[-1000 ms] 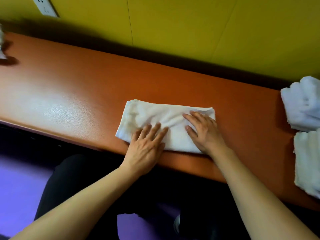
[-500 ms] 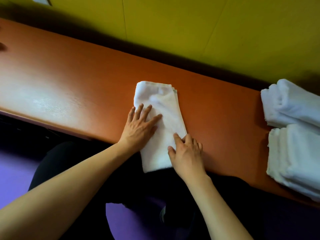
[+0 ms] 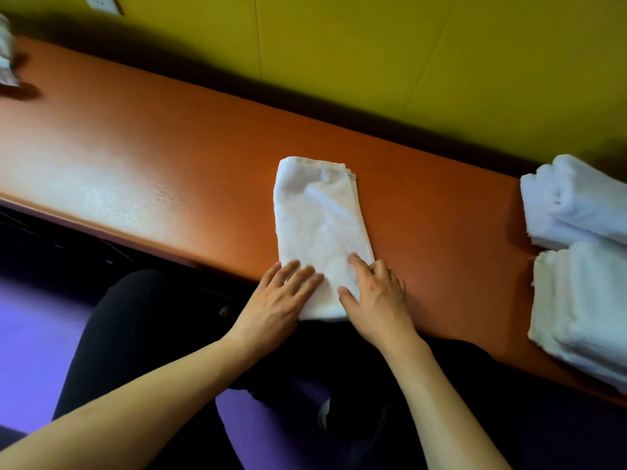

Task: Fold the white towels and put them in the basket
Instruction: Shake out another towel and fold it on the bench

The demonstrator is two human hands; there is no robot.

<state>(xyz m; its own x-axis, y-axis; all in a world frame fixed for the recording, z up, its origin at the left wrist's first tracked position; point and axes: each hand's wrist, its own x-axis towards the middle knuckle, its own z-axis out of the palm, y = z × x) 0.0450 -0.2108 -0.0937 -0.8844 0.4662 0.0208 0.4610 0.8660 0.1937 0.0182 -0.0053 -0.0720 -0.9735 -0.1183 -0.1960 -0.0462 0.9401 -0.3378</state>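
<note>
A white towel [image 3: 317,218], folded into a long narrow strip, lies on the orange table [image 3: 135,154] with its long side pointing away from me and its near end hanging over the table's front edge. My left hand [image 3: 276,300] rests flat on the near left corner, fingers spread. My right hand [image 3: 375,296] presses on the near right corner, thumb and fingers on the cloth. More white towels lie at the right: a bundle [image 3: 573,205] at the back and a folded stack [image 3: 583,310] in front of it. No basket is in view.
A yellow wall [image 3: 373,56] runs along the table's far edge, with a socket [image 3: 101,1] at the top left. A whitish object [image 3: 6,59] is cut off at the left edge. My dark-clothed legs and a purple floor lie below the table.
One second ago the towel lay crosswise; it was turned to point away from me. Since then my left hand has slid from the towel's middle to its near end, beside the right hand.
</note>
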